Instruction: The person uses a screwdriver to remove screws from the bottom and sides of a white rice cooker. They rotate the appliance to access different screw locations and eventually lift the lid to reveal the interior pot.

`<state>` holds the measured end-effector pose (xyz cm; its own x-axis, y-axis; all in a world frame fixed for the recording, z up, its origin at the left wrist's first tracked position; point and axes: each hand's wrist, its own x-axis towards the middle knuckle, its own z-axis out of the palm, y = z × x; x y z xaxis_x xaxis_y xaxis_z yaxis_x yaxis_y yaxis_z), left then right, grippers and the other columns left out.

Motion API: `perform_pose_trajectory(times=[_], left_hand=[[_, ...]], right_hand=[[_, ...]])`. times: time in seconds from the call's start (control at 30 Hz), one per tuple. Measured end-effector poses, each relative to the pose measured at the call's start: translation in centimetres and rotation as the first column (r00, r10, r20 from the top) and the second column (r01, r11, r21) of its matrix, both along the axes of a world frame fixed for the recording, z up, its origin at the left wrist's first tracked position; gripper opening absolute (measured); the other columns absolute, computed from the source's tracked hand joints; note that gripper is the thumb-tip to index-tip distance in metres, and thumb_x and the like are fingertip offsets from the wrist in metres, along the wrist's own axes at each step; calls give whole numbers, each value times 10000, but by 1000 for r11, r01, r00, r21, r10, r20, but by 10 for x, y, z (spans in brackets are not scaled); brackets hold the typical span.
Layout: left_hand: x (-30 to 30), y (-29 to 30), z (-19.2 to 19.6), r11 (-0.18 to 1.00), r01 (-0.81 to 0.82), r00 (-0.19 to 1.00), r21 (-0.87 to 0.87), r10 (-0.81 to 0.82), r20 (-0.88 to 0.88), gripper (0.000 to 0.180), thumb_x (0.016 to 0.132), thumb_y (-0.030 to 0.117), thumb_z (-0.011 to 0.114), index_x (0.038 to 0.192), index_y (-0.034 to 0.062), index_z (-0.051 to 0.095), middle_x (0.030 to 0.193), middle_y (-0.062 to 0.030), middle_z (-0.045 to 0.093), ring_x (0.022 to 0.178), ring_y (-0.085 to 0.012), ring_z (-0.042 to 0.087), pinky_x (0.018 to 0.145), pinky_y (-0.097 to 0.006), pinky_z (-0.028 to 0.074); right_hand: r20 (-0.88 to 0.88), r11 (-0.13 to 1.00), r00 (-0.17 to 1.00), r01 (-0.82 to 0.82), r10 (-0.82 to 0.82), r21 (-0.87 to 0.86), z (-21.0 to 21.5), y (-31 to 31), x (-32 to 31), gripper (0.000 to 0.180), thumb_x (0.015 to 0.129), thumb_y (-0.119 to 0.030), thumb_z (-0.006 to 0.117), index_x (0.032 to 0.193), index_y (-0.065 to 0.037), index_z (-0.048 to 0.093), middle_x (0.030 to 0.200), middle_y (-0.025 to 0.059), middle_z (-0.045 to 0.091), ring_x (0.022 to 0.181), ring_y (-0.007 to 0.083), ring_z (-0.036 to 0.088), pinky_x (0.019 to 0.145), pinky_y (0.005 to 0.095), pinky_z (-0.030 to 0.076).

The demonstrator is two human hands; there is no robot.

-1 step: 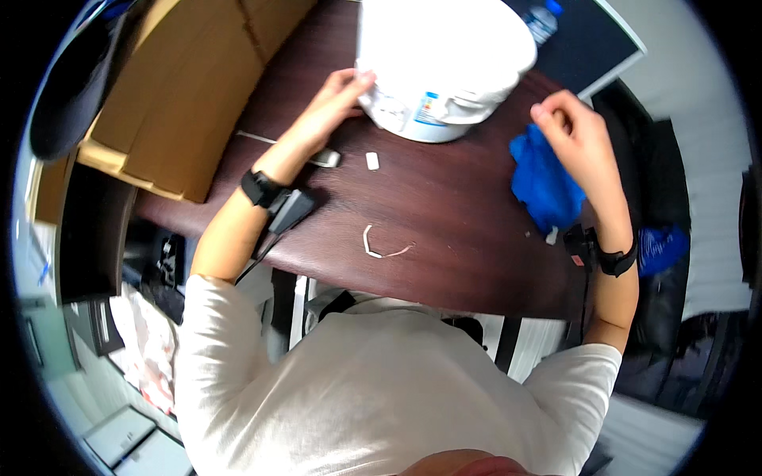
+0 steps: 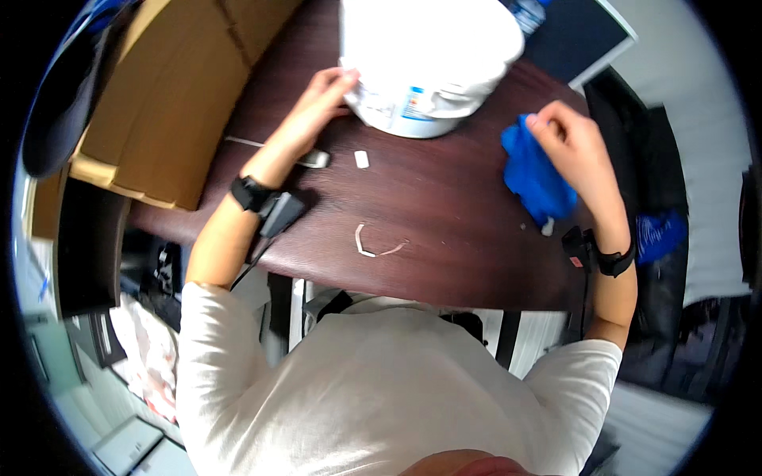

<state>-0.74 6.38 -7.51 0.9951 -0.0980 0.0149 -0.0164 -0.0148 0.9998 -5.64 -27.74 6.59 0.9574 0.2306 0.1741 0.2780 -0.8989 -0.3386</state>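
Observation:
A large white bucket (image 2: 429, 63) with a lid stands at the far side of the dark brown table (image 2: 452, 214). My left hand (image 2: 317, 103) reaches forward and its fingers press against the bucket's lower left side. My right hand (image 2: 575, 147) is to the right of the bucket and pinches the top of a crumpled blue cloth (image 2: 532, 182) that lies on the table. Both wrists wear black bands. Under my left wrist lies a small metal piece (image 2: 316, 159), with a small white scrap (image 2: 361, 159) beside it.
A curled pale strip (image 2: 371, 244) lies near the table's front edge. Cardboard boxes (image 2: 167, 103) stand at the left. A dark flat panel (image 2: 579, 32) is behind the bucket at the right, and a blue item (image 2: 655, 234) lies beyond the table's right edge.

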Motion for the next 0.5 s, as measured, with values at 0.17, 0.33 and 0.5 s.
perform_pose_trajectory(times=[0.17, 0.33, 0.5], left_hand=[[3, 4, -5, 1000, 24, 1000, -6, -24, -1, 878, 935, 630, 524, 1443, -57, 324, 1367, -233, 495, 1267, -296, 498, 1047, -399, 402], [3, 1, -7, 999, 36, 999, 37, -37, 12, 802, 980, 606, 442, 1448, -35, 324, 1408, -240, 460, 1281, -321, 494, 1061, -422, 396], [5, 9, -17, 1000, 18, 999, 16, -18, 37, 781, 976, 583, 489, 1429, -35, 342, 1372, -201, 476, 1234, -279, 518, 1038, -397, 415]], right_hand=[[-264, 956, 943, 132, -202, -261, -40, -58, -49, 408, 902, -365, 665, 667, -32, 654, 620, 152, 624, 584, 319, 636, 566, 401, 484], [-354, 964, 901, 198, -251, -179, -91, -85, -82, 364, 864, -353, 714, 697, -36, 649, 654, 151, 639, 615, 312, 644, 574, 402, 484], [-203, 995, 977, 44, -61, -87, -121, -84, -87, 251, 872, -256, 704, 772, -46, 610, 679, 139, 626, 636, 323, 631, 578, 413, 470]])
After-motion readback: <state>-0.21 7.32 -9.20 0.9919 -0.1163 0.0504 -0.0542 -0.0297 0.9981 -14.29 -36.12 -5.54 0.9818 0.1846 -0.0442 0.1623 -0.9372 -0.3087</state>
